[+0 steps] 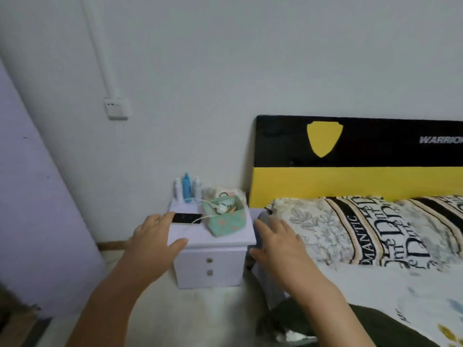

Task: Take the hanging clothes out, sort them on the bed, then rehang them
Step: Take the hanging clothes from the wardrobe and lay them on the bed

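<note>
both hands, left (pixel 155 236) and right (pixel 278 242), spread flat and empty over a boxy white nightstand (pixel 213 261) beside the patterned bed (pixel 375 246).

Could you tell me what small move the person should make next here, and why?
Probably turn away from the nightstand toward wherever the clothes hang. Both the left hand and the right hand are open and hold nothing, no hanging clothes show in this view, and only a dark garment lies at the bed edge.
</note>
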`<action>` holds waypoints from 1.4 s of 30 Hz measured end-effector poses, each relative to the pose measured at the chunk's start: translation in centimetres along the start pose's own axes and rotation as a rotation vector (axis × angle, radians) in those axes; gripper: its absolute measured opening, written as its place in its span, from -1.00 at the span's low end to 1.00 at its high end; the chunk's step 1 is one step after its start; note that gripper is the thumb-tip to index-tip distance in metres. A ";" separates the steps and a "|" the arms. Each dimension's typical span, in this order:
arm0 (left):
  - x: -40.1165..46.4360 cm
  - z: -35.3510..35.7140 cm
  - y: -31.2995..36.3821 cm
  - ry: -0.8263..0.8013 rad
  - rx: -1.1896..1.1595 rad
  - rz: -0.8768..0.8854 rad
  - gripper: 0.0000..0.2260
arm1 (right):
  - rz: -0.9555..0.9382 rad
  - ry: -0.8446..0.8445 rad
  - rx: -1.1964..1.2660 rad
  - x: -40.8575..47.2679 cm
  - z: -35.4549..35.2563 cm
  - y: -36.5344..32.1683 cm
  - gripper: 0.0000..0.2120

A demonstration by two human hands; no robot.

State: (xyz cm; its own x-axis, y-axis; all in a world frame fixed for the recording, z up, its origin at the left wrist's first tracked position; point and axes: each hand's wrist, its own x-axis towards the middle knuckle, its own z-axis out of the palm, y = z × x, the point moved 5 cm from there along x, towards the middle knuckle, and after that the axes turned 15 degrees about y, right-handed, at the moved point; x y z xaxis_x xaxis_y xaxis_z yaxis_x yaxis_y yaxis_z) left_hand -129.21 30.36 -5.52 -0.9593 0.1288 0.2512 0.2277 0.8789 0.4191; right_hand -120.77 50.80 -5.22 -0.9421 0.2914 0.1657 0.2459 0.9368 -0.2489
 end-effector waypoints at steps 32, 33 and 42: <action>1.1 -27.4 -46.1 0.126 0.185 -0.646 -0.46 | -1.015 -0.155 0.187 7.6 9.8 -58.5 -0.53; 1.3 -28.1 -47.0 0.160 0.185 -0.665 -0.46 | -1.052 -0.165 0.212 7.9 10.0 -60.2 -0.52; 2.3 -33.6 -52.9 0.395 0.279 -0.861 -0.46 | -1.339 -0.198 0.470 8.8 11.0 -73.5 -0.61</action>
State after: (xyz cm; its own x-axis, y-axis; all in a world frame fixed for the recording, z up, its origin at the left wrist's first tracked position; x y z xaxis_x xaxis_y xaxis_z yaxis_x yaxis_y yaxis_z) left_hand -137.84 -31.27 2.20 -0.6431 -0.7233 0.2513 -0.6181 0.6841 0.3873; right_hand -149.61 -17.65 4.04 -0.4255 -0.8118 0.3999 -0.8966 0.3182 -0.3080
